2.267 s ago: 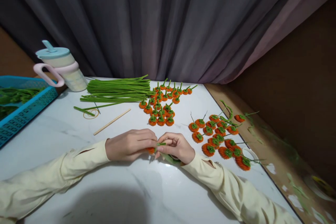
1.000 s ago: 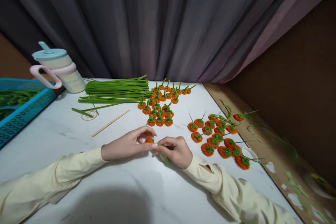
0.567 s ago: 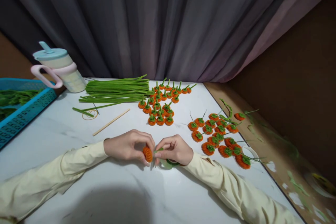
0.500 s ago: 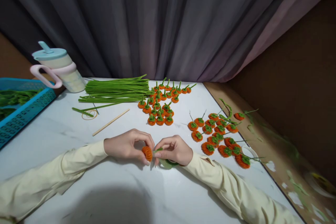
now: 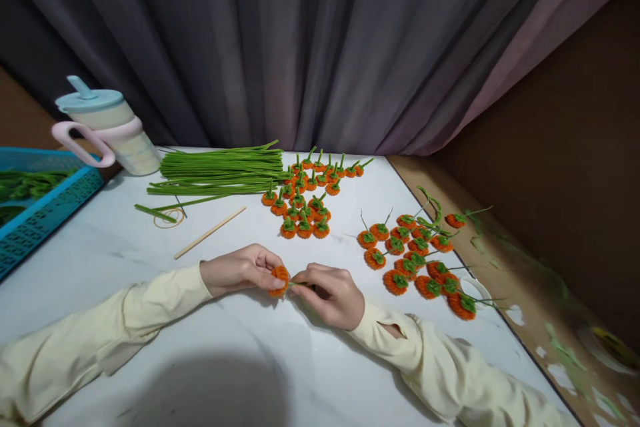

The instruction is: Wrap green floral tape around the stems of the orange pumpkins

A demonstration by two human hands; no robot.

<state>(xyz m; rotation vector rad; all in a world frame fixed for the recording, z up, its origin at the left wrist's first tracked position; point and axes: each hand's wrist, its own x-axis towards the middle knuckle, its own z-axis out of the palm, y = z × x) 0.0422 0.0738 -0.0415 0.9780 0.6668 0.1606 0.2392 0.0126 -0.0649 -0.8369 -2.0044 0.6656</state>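
My left hand [image 5: 245, 271] holds a small orange pipe-cleaner fruit [image 5: 279, 280], shaped like a persimmon or pumpkin, between thumb and fingers. Its stem side faces my right hand [image 5: 333, 295], which pinches the thin green stem [image 5: 295, 283] close beside it. The right fingers are curled, so most of the stem is hidden. Beyond my hands stand several finished-looking orange fruits [image 5: 305, 228] with upright green stems. More orange fruits [image 5: 395, 282] with thin wire stems lie on the right.
A bundle of green pipe cleaners [image 5: 220, 170] lies at the back, with a wooden stick [image 5: 210, 233] and rubber band [image 5: 169, 218] nearer. A handled tumbler [image 5: 107, 127] and blue basket [image 5: 50, 217] stand left. White scraps [image 5: 563, 377] lie past the table's right edge.
My right hand has turned over, knuckles up, its fingers curling round the stem. The fruit's stem side has rotated towards it. The round green item under that hand is now out of sight.
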